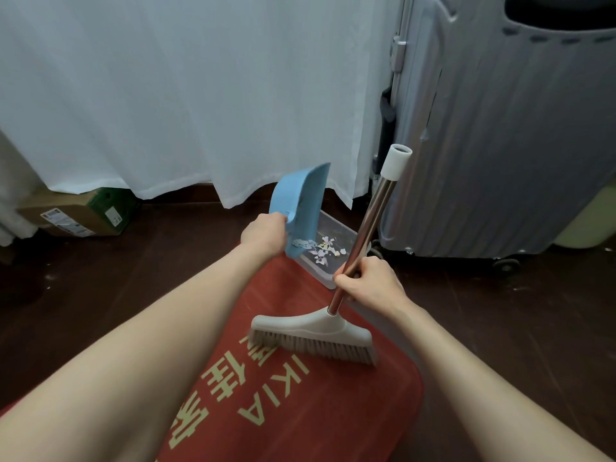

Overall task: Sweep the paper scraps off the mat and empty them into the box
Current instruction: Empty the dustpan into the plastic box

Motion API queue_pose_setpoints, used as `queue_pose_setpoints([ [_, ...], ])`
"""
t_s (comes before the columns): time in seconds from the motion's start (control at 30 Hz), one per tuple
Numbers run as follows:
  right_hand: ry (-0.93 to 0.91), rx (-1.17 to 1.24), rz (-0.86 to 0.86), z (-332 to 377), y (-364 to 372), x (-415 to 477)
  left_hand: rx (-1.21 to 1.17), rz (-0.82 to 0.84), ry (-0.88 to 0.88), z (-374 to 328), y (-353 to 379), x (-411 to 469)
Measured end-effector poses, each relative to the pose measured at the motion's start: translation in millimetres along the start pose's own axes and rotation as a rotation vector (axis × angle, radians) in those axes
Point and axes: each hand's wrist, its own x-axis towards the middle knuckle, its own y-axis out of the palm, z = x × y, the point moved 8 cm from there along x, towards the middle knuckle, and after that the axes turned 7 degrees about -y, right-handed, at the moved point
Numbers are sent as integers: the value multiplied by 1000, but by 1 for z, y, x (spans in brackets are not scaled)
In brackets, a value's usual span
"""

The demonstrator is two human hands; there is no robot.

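My left hand (pixel 263 233) grips the blue dustpan (pixel 301 208), tipped steeply with its lip over the clear plastic box (pixel 340 230). Paper scraps (pixel 321 250) lie in the box, and a few cling at the dustpan's lower lip. My right hand (pixel 368 283) holds the metal handle of the grey broom (pixel 316 336), whose bristles rest on the red mat (pixel 300 411). The box sits on the dark floor at the mat's far end.
A grey ribbed suitcase (pixel 493 155) on wheels stands right of the box. A white curtain (pixel 186 95) hangs behind it. A cardboard box (pixel 80 213) lies at the far left on the dark wooden floor (pixel 100 288).
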Motion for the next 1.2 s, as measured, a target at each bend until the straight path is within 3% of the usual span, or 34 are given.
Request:
queue_pose_setpoints([
  [0.23,-7,0,-4,0,0,-1,177,-79,125,-18,-3,-6],
  [1.2,-13,4,-19,1,0,-7,47,-70,74,5,-11,-23],
])
